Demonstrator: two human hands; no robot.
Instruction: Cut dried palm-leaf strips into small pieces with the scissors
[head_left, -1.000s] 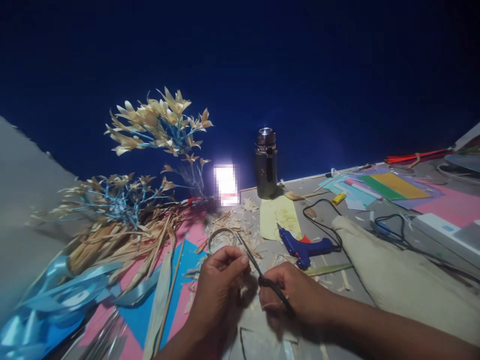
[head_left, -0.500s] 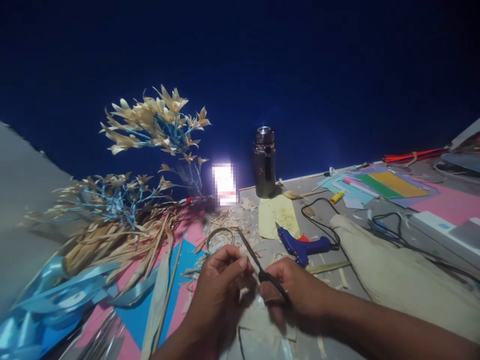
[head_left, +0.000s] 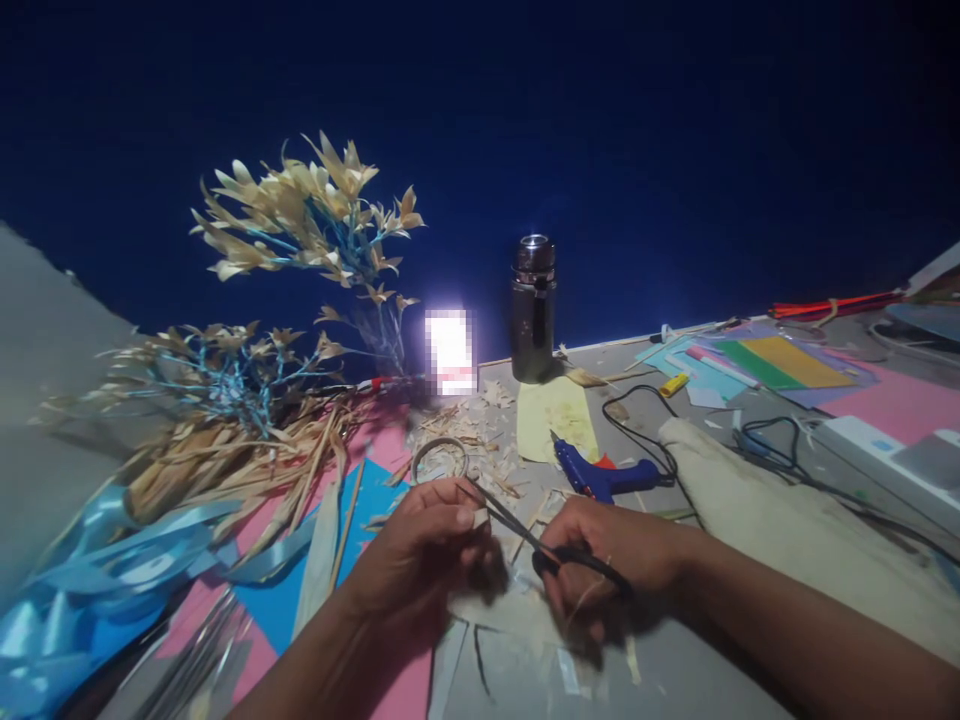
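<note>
My right hand (head_left: 600, 565) is closed round the handles of dark scissors (head_left: 517, 528), whose blades point up and left to the fingertips of my left hand. My left hand (head_left: 427, 530) pinches a small pale piece of dried husk (head_left: 480, 517) between thumb and fingers, touching or nearly touching the blades. Just beyond the left hand, a roll of tape (head_left: 439, 460) lies on the table among pale scraps (head_left: 495, 470). A blue glue gun (head_left: 607, 478) rests beyond the right hand, its nozzle on a yellow sheet (head_left: 551, 420).
Husk flowers on blue stems (head_left: 315, 210) stand at the back left, over dried husks (head_left: 187, 460) and light blue ribbon (head_left: 112, 570). A dark flask (head_left: 533, 310) stands at the back. Rightward lie a cream cloth bundle (head_left: 787, 520), black cord (head_left: 637, 395), coloured sheets (head_left: 795, 365) and a white power strip (head_left: 885, 460).
The scissors' blades have opened slightly and shifted left to the left fingertips, where a pale husk piece now shows. My right hand has moved a little right; the view has tipped slightly downward.
</note>
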